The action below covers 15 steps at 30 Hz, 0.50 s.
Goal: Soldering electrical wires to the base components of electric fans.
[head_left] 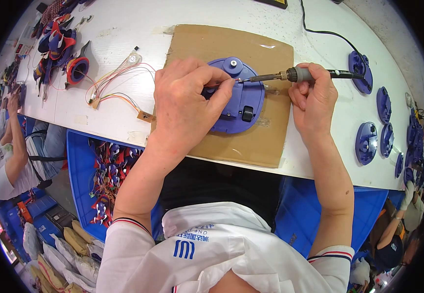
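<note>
R hand [314,97] grasps soldering iron [302,74] by its grey grip, fingers curled round; tip points L at purple plastic housing [236,104], nr the L fingertips. L hand [185,102] is over housing's L side, thumb & index pinched close by the tip; can't tell what, if anything, is btwn them. Housing lies on brown cardboard sheet [270,141] on white table [124,36], w/ black wheel [247,114] lower R. Multicolour wires [108,79] lie L of cardboard, some reaching L hand. More purple housings [366,142] sit R. Blue bin [77,171] below table edge holds red/purple parts [115,168].
</note>
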{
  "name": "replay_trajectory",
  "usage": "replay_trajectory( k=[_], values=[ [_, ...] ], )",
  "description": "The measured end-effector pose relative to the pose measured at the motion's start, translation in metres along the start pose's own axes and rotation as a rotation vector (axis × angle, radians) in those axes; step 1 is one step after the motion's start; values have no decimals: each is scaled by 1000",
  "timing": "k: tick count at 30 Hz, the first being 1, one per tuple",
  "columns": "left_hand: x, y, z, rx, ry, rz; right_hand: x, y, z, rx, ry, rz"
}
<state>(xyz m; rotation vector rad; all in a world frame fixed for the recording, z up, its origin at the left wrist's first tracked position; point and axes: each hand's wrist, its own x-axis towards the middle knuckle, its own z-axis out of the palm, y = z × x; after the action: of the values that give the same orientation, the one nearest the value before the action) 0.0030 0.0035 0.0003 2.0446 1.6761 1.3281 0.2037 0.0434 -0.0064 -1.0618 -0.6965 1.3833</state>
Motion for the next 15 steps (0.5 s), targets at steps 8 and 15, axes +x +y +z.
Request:
replay_trajectory(
  k=[8,15],
  values=[
    [0,0,0,1,1,-4,3,-1,-4,62,-16,2],
    [-1,1,0,16,-2,-9,3,-1,-4,68,24,23]
  ],
)
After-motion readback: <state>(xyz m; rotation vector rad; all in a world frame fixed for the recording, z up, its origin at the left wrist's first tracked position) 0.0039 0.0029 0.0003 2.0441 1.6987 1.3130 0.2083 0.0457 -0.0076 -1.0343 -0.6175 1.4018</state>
